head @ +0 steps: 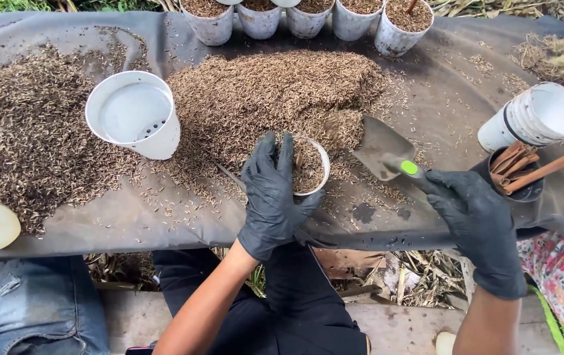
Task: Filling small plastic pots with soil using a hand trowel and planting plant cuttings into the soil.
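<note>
Left hand (272,190) gripping filled pot (308,164), right hand (472,210) holding trowel (382,148)

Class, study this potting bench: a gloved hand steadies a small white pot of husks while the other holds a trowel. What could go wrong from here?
1. The left hand covers part of the small white pot, so husks tipped from the trowel may spill.
2. That pot stands near the table edge; a nudge might drop it.
3. The empty white pot lies tilted and could roll.

A dark sheet (466,85) covers the table outdoors, dry leaves (420,276) on the ground beneath.
</note>
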